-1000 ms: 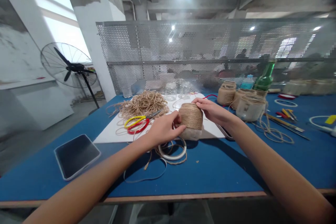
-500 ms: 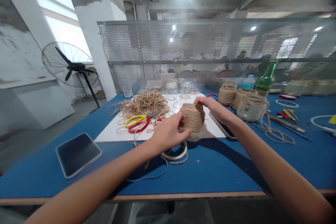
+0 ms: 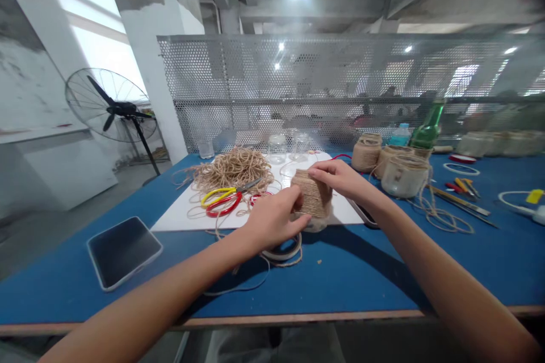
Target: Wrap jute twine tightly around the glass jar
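You are holding the twine-wrapped jar toward the near right corner of the white sheet; whether its base is resting there, the view isn't showing. Your left hand is gripping its left side, thumb spread low across the front and fingers curling in above. Your right hand is bunching its fingers against the top right of the wrapping; you can't tell from here whether they are pinching a strand.

You'll be handling it best if the left thumb is bracing the base firmly while the right fingertips are pressing lightly, so the turns are lying flat and close rather than riding up.

On the blue table, a ring of tape is lying past the sheet's near edge, close under your left hand. Scissors and a twine heap are sitting along the sheet's left side. A dark-screened device is lying toward the table's near left corner. A perforated screen is running along the far edge, and a fan is standing beyond the left one.
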Demonstrator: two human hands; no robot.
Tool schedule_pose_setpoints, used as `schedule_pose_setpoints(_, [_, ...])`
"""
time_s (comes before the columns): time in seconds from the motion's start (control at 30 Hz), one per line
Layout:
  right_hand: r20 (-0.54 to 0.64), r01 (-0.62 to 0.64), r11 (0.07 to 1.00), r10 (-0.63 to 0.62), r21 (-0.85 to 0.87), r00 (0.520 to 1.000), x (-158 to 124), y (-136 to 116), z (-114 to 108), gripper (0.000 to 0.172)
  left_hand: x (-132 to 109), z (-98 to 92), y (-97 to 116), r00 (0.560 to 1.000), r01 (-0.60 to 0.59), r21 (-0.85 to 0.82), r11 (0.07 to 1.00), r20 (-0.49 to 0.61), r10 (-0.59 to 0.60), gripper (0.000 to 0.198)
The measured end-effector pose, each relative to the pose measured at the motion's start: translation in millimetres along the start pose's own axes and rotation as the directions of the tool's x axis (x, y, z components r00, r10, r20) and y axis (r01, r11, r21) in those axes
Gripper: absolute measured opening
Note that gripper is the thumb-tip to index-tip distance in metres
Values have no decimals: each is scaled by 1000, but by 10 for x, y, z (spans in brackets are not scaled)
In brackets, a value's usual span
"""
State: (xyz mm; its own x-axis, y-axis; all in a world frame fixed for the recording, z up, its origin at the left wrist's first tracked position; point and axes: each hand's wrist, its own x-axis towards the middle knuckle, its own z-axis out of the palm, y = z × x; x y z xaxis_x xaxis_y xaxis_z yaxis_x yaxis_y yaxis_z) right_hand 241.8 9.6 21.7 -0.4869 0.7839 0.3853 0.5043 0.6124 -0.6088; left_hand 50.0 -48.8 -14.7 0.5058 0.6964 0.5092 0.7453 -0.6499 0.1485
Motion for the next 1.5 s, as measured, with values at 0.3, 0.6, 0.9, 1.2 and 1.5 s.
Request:
schedule_pose_setpoints(0.3, [-1,-26,979,27,203,1000,-28,-1,-34,29,9,24,-150,984,-177,-119,977,15,180,8])
schedule_pose_setpoints(0.6, [1,-57,891,64,451,998,-8,95,5,21,26,14,-163,991,-132,-192,973,1,135,7])
schedule_pose_setpoints(0.9, [-2,-89,748,120,658,993,42,223,106,16,119,-114,-221,996,67,-363,929,-32,-85,11])
schedule_pose_setpoints(1.2, [12,-66,765,76,641,997,71,389,168,13,153,5,-389,971,239,-380,894,91,-220,33])
schedule_pose_setpoints(1.5, [-36,90,974,-84,207,996,83,331,79,25,156,-20,-377,966,250,-319,914,148,-213,70])
